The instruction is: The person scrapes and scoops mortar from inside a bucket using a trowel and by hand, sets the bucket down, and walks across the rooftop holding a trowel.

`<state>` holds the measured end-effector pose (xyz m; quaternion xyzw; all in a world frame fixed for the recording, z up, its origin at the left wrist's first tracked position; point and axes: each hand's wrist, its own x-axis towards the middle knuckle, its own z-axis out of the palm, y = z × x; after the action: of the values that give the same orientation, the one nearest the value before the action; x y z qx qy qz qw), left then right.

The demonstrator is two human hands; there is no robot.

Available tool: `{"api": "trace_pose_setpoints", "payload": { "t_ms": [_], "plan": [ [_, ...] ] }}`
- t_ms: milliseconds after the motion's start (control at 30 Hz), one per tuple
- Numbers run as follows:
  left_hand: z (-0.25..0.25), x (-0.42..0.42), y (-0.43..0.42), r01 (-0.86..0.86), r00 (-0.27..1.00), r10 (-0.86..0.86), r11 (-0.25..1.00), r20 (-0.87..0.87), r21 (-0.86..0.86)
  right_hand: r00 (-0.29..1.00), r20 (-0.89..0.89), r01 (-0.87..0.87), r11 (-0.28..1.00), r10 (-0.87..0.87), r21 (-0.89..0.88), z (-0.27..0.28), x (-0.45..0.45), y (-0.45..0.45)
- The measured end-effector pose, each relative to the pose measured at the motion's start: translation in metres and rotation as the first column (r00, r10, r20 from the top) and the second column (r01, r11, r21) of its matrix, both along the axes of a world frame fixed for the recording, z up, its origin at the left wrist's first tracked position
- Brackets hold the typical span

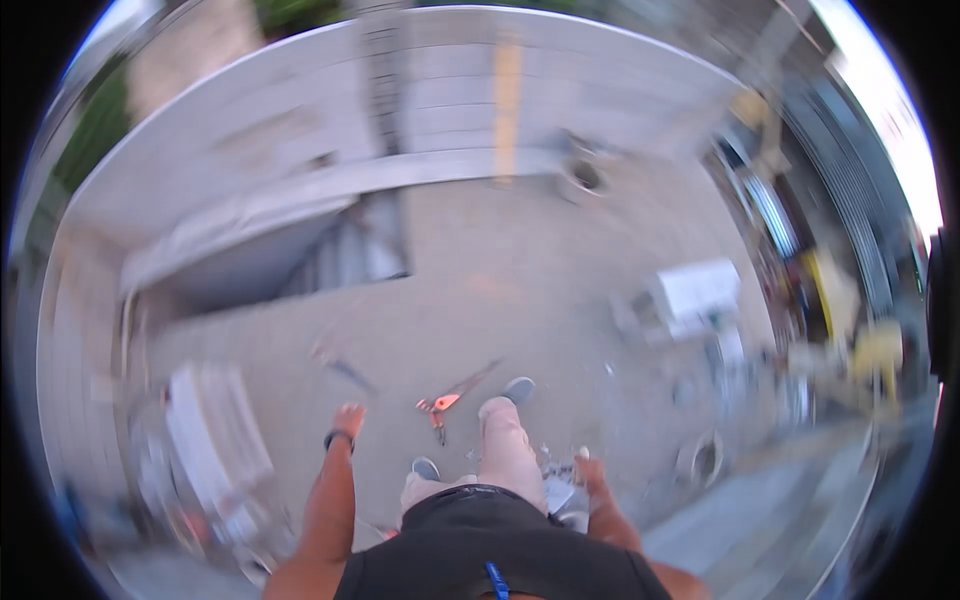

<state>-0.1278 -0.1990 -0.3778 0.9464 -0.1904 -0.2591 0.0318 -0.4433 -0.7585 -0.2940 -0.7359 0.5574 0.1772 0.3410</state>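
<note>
My left hand (349, 418), with a dark band at the wrist, hangs over the floor on the left; its fingers are blurred. Low on the right, my right hand (588, 468) is near my thigh, beside a pale object and scattered bits; something small and whitish shows at its fingertips, too blurred to name. Between my hands an orange-handled tool (446, 402) with a long blade lies on the floor, and a small pair of pliers (439, 430) lies just below it. A thin dark tool (348, 374) rests on the floor beyond my left hand.
A stairwell opening (345, 245) drops away at the upper left, along a low wall (450, 100). A white box (697, 292) stands at the right, with a bucket (585, 180) farther back. Stacked pale panels (215, 430) lie at left, a round container (700, 457) at right.
</note>
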Motion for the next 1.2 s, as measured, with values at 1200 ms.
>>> {"api": "trace_pose_setpoints", "payload": {
  "t_ms": [1200],
  "plan": [
    [0.061, 0.595, -1.037, -0.112, 0.792, -0.148, 0.918, -0.592, -0.38, 0.514, 0.194, 0.857, 0.512, -0.836, -0.063, -0.002, 0.315, -0.438]
  ]
}}
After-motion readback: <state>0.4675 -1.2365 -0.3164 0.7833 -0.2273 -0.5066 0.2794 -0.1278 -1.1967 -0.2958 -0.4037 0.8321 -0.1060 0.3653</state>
